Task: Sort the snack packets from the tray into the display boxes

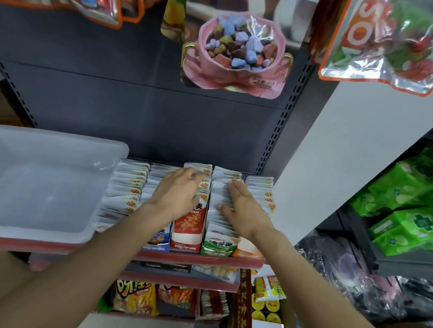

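Both arms reach out from the bottom of the view to the shelf [194, 259] with the red front edge. This shelf is the landmark here.

On the shelf stand five display boxes side by side, and the snack packets [125, 192] stand up in rows inside them, so each kind stays with its own kind. The left hand [176, 194] lies flat on the packets above the red box [188, 227]. Its fingers are close together and a little bent, pressing down on the packet tops. It pinches nothing. The right hand [244, 211] lies flat on the packets above the green box [218, 245]. Its fingers are straight and close together, with the thumb out to the side. It holds nothing too. The hands look like they are patting the rows flat and neat.

The tray [22, 184] sits on the left end of the shelf, touching the first row of packets. It is white and has nothing in it, so the sorting looks almost done.

Many packet tops show "20" in orange. The box fronts have Chinese words too small to read.

Above the shelf, on the dark back wall, hangs a pink bag [239, 51] with a picture of colored candy stones. More shiny bags hang at both top corners.
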### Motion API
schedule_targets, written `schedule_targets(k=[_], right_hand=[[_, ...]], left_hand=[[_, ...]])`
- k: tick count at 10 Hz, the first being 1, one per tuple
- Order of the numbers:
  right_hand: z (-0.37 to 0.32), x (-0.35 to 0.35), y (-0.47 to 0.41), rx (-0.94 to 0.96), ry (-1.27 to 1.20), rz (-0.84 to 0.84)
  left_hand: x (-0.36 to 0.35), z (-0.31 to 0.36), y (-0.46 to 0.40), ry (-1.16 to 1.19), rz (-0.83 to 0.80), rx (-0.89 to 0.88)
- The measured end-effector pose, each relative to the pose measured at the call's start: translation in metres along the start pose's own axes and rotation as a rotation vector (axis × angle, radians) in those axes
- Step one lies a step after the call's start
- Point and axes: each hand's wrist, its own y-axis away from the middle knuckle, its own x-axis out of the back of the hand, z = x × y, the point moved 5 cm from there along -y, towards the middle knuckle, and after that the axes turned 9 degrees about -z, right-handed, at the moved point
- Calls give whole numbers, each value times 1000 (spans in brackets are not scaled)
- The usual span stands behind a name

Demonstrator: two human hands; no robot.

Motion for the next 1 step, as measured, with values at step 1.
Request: schedule_targets(k=[1], right_hand=[[7,9,13,-2,-53,71]], left_hand=[[11,3,12,75,82,40]])
